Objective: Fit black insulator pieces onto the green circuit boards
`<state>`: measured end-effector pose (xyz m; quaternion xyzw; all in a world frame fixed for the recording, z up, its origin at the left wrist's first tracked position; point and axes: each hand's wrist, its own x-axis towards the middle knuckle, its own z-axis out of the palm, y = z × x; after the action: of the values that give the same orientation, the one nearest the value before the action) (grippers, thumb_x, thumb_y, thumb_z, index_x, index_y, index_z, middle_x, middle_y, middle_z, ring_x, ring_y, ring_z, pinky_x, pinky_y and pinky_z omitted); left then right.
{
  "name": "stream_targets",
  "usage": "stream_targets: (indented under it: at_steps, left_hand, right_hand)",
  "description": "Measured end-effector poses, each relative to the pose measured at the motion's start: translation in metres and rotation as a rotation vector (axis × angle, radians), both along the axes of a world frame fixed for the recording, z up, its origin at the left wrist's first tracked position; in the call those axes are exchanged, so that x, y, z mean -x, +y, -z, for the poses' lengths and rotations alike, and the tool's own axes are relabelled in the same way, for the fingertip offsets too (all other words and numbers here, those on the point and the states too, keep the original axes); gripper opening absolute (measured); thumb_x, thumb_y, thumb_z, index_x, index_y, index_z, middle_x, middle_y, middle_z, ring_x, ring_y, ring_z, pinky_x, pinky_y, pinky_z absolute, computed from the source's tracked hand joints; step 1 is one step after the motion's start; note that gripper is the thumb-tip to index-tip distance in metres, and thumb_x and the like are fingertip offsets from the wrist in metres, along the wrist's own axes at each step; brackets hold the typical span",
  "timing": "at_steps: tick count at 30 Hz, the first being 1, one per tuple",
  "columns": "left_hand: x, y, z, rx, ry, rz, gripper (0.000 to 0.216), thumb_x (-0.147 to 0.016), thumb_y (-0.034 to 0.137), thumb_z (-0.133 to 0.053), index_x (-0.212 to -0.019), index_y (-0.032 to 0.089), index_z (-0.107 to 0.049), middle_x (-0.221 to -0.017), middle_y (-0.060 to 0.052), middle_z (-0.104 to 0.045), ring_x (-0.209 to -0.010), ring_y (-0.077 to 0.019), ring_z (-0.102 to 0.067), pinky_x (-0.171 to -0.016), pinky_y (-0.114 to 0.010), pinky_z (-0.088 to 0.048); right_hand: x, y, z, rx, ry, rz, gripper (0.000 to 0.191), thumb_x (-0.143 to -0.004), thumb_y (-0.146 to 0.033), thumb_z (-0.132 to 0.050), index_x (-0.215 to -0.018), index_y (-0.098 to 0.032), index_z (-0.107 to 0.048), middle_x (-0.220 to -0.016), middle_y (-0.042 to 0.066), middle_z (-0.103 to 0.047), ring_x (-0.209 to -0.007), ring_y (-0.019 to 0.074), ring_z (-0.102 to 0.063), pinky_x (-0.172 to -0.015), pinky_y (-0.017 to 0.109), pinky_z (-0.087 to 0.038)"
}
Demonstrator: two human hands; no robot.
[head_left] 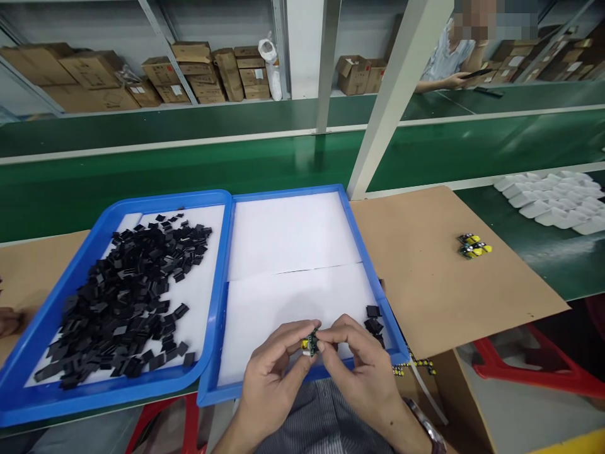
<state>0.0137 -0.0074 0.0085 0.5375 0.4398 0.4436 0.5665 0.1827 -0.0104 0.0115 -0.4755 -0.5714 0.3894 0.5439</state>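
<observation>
My left hand [270, 372] and my right hand [360, 362] meet over the near edge of the right blue tray [359, 239]. Both pinch a small green and yellow electronic part [311, 342] between thumbs and fingertips. A few loose black square pieces [373, 318] lie on the tray's white liner just right of my right hand. The left blue tray [61, 284] holds a big heap of the same black pieces [127, 302].
Two yellow and green parts [473, 246] lie on the brown board to the right. White plastic housings [558, 198] are piled at the far right on the green conveyor [189, 170]. Another person sits beyond the belt at top right. A white post [397, 94] rises behind the trays.
</observation>
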Motion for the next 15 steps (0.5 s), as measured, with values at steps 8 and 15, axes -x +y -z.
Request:
stream_targets:
  at_steps: [8,15]
  left_hand:
    - [0.000,0.001,0.004,-0.208,0.149,-0.001,0.043,-0.095,0.009,-0.067,-0.130,0.033,-0.074,-0.127,-0.008,-0.076,-0.120,-0.0266,-0.072,-0.099,-0.042,-0.065]
    - [0.002,0.001,0.009,-0.295,0.284,0.037,0.053,-0.096,0.006,-0.063,-0.140,0.037,-0.066,-0.130,-0.006,-0.073,-0.122,-0.0220,-0.069,-0.102,-0.036,-0.062]
  right_hand:
    - [-0.009,0.002,0.005,0.050,-0.035,-0.091,0.022,-0.093,-0.008,-0.063,-0.099,-0.024,-0.075,-0.080,-0.001,-0.063,-0.072,0.0152,-0.063,-0.067,0.028,-0.053]
    - [-0.016,0.006,0.007,0.097,-0.049,-0.149,0.019,-0.093,-0.009,-0.062,-0.092,-0.022,-0.075,-0.079,0.000,-0.062,-0.072,0.0151,-0.062,-0.067,0.028,-0.052]
